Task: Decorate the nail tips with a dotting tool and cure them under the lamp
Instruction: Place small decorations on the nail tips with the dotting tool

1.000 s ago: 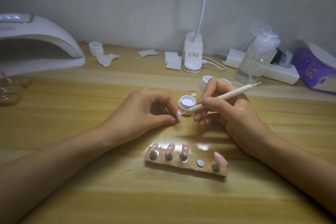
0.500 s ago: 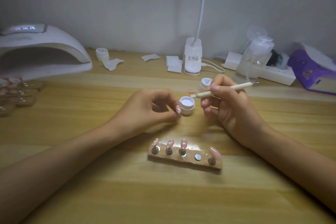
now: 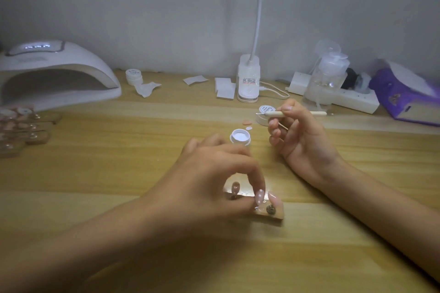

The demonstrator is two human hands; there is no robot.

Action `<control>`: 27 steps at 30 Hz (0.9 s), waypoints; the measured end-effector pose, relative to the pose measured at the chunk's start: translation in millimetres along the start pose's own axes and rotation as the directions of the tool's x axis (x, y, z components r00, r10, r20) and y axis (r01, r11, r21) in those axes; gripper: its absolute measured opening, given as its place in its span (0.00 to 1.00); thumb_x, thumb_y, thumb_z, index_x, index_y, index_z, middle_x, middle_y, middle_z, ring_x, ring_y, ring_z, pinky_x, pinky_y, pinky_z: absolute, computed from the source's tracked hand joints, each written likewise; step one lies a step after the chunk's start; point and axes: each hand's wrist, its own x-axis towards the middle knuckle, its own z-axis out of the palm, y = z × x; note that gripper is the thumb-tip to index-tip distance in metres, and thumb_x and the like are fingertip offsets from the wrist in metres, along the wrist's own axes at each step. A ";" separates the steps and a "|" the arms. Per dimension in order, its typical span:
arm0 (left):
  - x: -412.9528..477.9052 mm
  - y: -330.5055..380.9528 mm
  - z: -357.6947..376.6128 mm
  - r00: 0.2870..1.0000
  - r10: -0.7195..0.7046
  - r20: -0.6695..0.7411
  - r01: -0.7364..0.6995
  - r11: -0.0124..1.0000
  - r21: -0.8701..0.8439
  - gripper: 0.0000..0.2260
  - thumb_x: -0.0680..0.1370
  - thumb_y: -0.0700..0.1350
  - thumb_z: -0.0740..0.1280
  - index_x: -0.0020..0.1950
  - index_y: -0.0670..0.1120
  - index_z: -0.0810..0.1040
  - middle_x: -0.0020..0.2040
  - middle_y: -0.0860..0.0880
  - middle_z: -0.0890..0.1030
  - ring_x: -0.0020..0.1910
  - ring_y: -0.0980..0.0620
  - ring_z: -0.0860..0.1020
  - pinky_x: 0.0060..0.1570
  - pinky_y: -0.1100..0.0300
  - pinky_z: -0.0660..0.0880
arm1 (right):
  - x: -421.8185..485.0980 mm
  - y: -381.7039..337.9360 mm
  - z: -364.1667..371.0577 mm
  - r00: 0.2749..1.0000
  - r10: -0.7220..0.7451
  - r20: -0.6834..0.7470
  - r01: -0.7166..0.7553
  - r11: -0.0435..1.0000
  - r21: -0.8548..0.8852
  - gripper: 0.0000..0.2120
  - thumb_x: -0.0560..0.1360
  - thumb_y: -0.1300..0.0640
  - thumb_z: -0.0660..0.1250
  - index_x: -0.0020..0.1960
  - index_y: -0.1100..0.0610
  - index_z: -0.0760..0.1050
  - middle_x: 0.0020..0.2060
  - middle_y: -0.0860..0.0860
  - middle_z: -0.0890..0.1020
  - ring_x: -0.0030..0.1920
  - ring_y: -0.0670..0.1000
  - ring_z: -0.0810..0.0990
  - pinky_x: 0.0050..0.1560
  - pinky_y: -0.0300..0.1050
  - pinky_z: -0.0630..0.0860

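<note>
Left hand [image 3: 214,173] pinching dotted nail tip [image 3: 259,196] above wooden holder [image 3: 270,216], right hand [image 3: 302,143] curled around dotting tool [image 3: 276,113]

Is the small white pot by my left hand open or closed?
Open. The pot has no lid on, and its pale contents show from above.

Left hand [image 3: 214,173] hangs low, fingers [image 3: 258,179] pinched (slightly blurred), right hand [image 3: 303,143] beside it, fingers curled.
</note>
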 end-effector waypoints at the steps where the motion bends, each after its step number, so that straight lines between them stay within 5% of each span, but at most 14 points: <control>1: 0.7 0.2 1.7 1.000 -0.006 0.006 0.006 1.000 0.013 0.03 0.71 0.59 0.68 0.42 0.63 0.76 0.49 0.63 0.79 0.54 0.59 0.70 0.56 0.61 0.60 | 0.2 0.3 -0.3 1.000 -0.001 0.005 0.001 1.000 -0.006 0.07 0.71 0.56 0.65 0.36 0.52 0.69 0.31 0.49 0.77 0.31 0.43 0.76 0.31 0.33 0.74; 5: 2.5 -0.7 7.2 0.999 -0.027 0.018 0.026 0.997 0.067 0.07 0.69 0.64 0.59 0.42 0.66 0.73 0.47 0.64 0.78 0.54 0.62 0.69 0.52 0.65 0.57 | 0.6 0.9 -1.3 1.000 -0.002 0.016 0.002 1.000 -0.020 0.08 0.71 0.56 0.65 0.33 0.50 0.72 0.31 0.49 0.77 0.31 0.43 0.76 0.31 0.33 0.74; 27: 7.7 10.1 15.4 1.000 0.012 -0.010 -0.011 0.989 0.145 0.08 0.75 0.60 0.66 0.47 0.58 0.76 0.46 0.64 0.78 0.52 0.63 0.65 0.55 0.58 0.58 | 2.1 1.4 -2.2 1.000 0.007 0.008 -0.007 1.000 -0.018 0.08 0.70 0.55 0.65 0.32 0.50 0.72 0.31 0.50 0.77 0.30 0.43 0.76 0.30 0.33 0.74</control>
